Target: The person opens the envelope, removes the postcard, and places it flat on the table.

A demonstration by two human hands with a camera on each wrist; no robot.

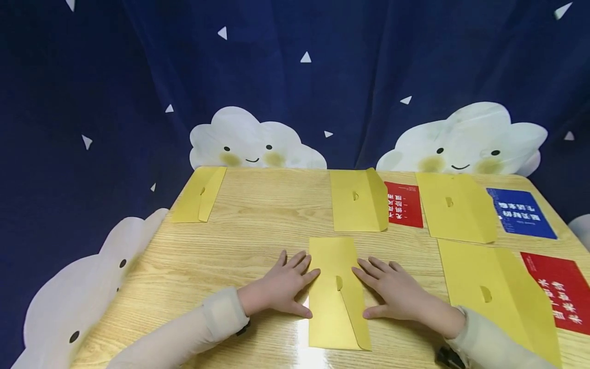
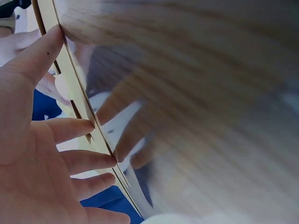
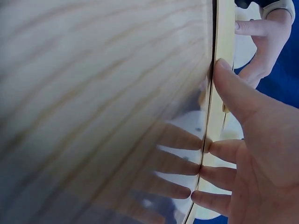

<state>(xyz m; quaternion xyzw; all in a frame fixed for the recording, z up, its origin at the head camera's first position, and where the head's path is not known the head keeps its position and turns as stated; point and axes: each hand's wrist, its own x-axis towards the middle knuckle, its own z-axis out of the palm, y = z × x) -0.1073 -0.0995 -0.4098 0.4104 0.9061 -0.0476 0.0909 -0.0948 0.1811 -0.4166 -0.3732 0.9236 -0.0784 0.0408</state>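
A yellow envelope (image 1: 328, 307) lies flat on the wooden table in the head view, its long sides pointing away from me and its slanted flap folded over beside a half-round tab. My left hand (image 1: 288, 284) touches the envelope's left edge with thumb and fingertip, the other fingers spread. On the opposite edge rests my right hand (image 1: 396, 289), its fingers likewise spread and fairly straight. Both wrist views show the left hand (image 2: 42, 154) and the right hand (image 3: 261, 154) with fingertips down at the envelope's thin edge. Neither hand grips anything.
Another folded yellow envelope (image 1: 193, 197) lies at the far left. Several yellow envelopes with flaps spread out lie to the right, including one at the back (image 1: 348, 212). Beside them are red cards (image 1: 407, 205) and a blue card (image 1: 525, 212). A dark blue curtain (image 1: 276, 77) hangs behind the table (image 1: 258, 205).
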